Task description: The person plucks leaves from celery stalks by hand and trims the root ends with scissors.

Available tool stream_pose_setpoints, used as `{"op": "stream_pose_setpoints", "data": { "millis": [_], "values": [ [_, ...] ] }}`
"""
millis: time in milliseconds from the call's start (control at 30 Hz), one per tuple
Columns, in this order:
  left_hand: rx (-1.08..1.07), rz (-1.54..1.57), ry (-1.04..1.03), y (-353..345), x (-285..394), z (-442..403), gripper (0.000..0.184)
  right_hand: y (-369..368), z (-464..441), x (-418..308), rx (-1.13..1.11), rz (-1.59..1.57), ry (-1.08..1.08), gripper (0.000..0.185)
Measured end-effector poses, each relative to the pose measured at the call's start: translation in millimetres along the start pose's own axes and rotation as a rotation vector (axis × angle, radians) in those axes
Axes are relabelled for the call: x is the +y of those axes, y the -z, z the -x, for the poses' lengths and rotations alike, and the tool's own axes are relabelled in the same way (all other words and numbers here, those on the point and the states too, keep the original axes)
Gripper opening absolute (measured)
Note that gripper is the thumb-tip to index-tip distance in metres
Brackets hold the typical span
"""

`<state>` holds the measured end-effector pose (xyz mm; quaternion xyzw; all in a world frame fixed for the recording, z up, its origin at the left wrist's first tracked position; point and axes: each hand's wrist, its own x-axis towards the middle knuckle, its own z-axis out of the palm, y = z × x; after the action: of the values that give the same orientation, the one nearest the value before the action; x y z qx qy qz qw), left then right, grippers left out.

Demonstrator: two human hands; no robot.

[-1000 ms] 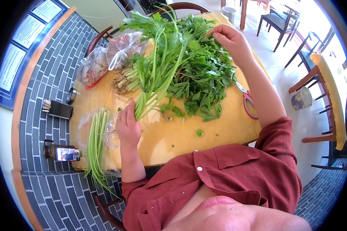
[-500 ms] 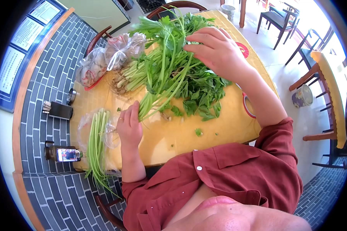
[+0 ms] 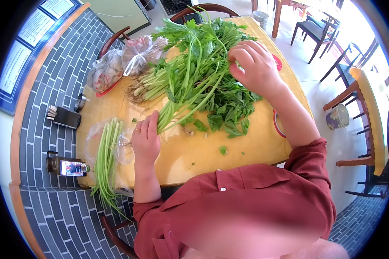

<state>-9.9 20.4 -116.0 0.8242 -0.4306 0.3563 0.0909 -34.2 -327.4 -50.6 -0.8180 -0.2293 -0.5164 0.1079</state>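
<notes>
My left hand (image 3: pixel 146 140) is closed around the lower ends of several celery stalks (image 3: pixel 173 115), whose leafy tops reach up and to the right. At the upper right, my right hand (image 3: pixel 257 69) has its fingers curled in a pinch beside the leaves, with a bit of green showing between thumb and fingers. A large heap of celery (image 3: pixel 153 85) with roots lies behind the held stalks. Loose celery leaves (image 3: pixel 231 110) are piled under my right forearm's side. Left of my left hand, bare celery stalks (image 3: pixel 106 151) rest on a clear plastic bag (image 3: pixel 92 138).
Tied plastic bags (image 3: pixel 136 54) stand at the table's far left. A phone (image 3: pixel 72 168) and a black chopstick box (image 3: pixel 67 117) are along the brick wall (image 3: pixel 39 142). Leaf scraps (image 3: pixel 223 150) dot the yellow table (image 3: pixel 194 162). A red-rimmed round item (image 3: pixel 278 124) lies at the right edge.
My right hand has moved slightly right and down from the stalks, its fingers going from stretched out to curled in. My left hand keeps its hold on the celery.
</notes>
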Motion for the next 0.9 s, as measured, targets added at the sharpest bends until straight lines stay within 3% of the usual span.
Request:
{"op": "stream_pose_setpoints", "data": {
  "millis": [100, 300, 400, 467, 500, 600, 700, 900],
  "values": [
    [-0.003, 0.006, 0.001, 0, 0, 0, 0.063, 3, 0, -2, -0.116, -0.206, -0.170, 0.018],
    [-0.011, -0.004, 0.023, 0, -1, 2, 0.065, 20, -7, 1, -0.359, -0.618, -0.287, 0.016],
    [-0.043, -0.027, 0.035, 1, -1, 1, 0.058, 29, -11, 12, -0.598, -0.726, -0.507, 0.010],
    [-0.008, 0.018, 0.022, -1, -3, 2, 0.056, 28, -10, 14, -0.639, -0.755, -0.488, 0.013],
    [-0.011, 0.014, 0.031, 0, -2, 2, 0.055, 23, -4, 13, -0.557, -0.827, -0.489, 0.016],
    [-0.053, -0.045, 0.070, 0, -1, 3, 0.054, 28, -1, 16, -0.610, -0.759, -0.559, 0.006],
    [-0.066, -0.123, 0.082, 14, 1, 0, 0.052, 29, 7, 37, -0.659, -0.803, -0.541, 0.009],
    [-0.041, -0.094, 0.043, 14, 1, 1, 0.053, 27, 3, 28, -0.591, -0.341, -0.267, 0.012]
  ]
}}
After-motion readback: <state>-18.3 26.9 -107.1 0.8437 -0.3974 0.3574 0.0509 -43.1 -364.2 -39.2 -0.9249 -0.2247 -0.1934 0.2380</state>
